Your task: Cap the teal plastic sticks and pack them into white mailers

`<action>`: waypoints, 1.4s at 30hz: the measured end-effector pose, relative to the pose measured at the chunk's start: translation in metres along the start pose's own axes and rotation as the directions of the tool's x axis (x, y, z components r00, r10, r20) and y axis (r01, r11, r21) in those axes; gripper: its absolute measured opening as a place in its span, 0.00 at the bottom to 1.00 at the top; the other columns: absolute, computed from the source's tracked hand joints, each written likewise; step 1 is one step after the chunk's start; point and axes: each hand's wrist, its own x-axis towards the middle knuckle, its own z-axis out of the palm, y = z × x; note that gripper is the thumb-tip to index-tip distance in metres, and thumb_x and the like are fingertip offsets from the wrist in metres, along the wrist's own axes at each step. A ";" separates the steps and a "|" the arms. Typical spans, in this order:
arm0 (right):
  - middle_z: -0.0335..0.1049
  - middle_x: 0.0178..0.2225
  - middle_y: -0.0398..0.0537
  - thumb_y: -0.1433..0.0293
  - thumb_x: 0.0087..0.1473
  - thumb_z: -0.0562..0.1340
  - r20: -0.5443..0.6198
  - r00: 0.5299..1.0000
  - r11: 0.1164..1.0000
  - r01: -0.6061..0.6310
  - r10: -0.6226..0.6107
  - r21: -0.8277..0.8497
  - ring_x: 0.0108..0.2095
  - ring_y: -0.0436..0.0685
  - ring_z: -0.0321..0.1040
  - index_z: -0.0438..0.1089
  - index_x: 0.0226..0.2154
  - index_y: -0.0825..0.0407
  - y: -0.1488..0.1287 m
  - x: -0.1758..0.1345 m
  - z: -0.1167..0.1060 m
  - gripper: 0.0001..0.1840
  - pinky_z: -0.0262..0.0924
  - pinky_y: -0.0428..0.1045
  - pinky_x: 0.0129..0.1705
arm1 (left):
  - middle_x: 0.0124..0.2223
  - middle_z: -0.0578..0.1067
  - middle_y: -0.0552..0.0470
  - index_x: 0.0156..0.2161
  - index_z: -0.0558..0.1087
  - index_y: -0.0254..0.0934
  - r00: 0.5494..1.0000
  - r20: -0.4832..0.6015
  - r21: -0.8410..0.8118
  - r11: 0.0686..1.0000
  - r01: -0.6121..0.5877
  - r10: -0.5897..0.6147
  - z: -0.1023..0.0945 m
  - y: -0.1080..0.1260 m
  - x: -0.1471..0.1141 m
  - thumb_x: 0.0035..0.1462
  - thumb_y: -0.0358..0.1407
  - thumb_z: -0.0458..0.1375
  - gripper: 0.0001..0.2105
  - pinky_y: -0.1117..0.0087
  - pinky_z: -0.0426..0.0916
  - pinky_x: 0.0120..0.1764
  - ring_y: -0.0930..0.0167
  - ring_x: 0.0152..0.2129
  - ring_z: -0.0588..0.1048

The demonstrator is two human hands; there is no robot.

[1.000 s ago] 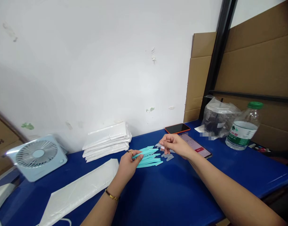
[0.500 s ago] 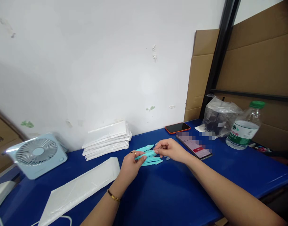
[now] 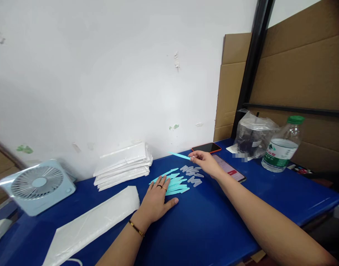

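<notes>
My left hand (image 3: pixel 158 197) lies flat, fingers spread, over several turquoise eyebrow razors (image 3: pixel 176 183) on the blue table. Pinched between the thumb and fingers of my right hand (image 3: pixel 204 162) is another turquoise eyebrow razor (image 3: pixel 179 156), raised above the table and pointing left. Just below that hand, several small translucent caps (image 3: pixel 191 170) lie loosely to the right of the razors. Part of the razor pile is hidden beneath my left fingers.
A stack of white packets (image 3: pixel 123 162) stands against the wall, with one long white packet (image 3: pixel 97 221) before it. At left is a light-blue fan (image 3: pixel 39 184). Two phones (image 3: pixel 206 147), a bagged cup (image 3: pixel 252 138) and a water bottle (image 3: pixel 281 147) are at right.
My left hand has let go of the razors it held and now lies flat on them. My right hand has lifted one razor up and away. The translucent caps are now uncovered.
</notes>
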 end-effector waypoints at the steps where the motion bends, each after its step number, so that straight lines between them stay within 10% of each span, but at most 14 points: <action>1: 0.69 0.28 0.46 0.61 0.48 0.58 0.015 1.000 0.997 0.026 -0.025 -0.066 0.28 0.51 0.64 0.69 0.37 0.54 0.001 0.000 0.004 0.16 0.59 0.46 0.30 | 0.64 0.46 0.46 0.61 0.47 0.41 1.000 0.019 -0.011 1.000 -0.015 0.015 -0.002 0.004 -0.003 0.54 0.56 0.43 0.34 0.53 0.41 0.58 0.61 0.60 0.44; 17: 0.74 0.31 0.43 0.66 0.49 0.61 0.465 0.857 0.844 0.408 -0.222 -0.348 0.38 0.54 0.64 0.75 0.32 0.46 -0.015 -0.014 0.040 0.07 0.49 0.51 0.45 | 0.62 0.50 0.45 0.61 0.50 0.41 0.982 0.189 -0.037 0.999 -0.011 0.018 -0.012 0.059 -0.037 0.47 0.57 0.52 0.39 0.53 0.49 0.56 0.55 0.59 0.49; 28: 0.72 0.27 0.44 0.58 0.39 0.64 0.324 0.945 0.712 0.194 0.050 -0.675 0.32 0.55 0.67 0.73 0.22 0.50 -0.012 -0.010 0.003 0.12 0.52 0.48 0.37 | 0.63 0.51 0.48 0.60 0.53 0.39 0.976 -0.162 0.020 0.989 0.149 -0.144 0.010 -0.014 0.015 0.57 0.54 0.37 0.30 0.54 0.46 0.57 0.62 0.60 0.46; 36: 0.71 0.26 0.44 0.74 0.39 0.62 0.417 0.909 0.850 0.207 0.016 -0.485 0.27 0.51 0.66 0.69 0.23 0.52 -0.005 -0.014 0.013 0.02 0.56 0.44 0.27 | 0.57 0.63 0.50 0.53 0.64 0.44 0.988 -0.125 0.033 0.995 0.093 -0.088 0.003 -0.016 0.014 0.60 0.50 0.37 0.24 0.53 0.47 0.56 0.65 0.56 0.57; 42: 0.67 0.24 0.41 0.71 0.47 0.58 0.288 0.957 0.998 -0.027 0.044 -0.063 0.20 0.47 0.66 0.63 0.35 0.52 0.001 -0.009 0.016 0.08 0.60 0.43 0.22 | 0.53 0.69 0.50 0.48 0.70 0.43 0.997 -0.082 0.041 0.999 -0.003 0.006 -0.004 -0.017 0.010 0.60 0.46 0.40 0.20 0.60 0.54 0.55 0.67 0.53 0.63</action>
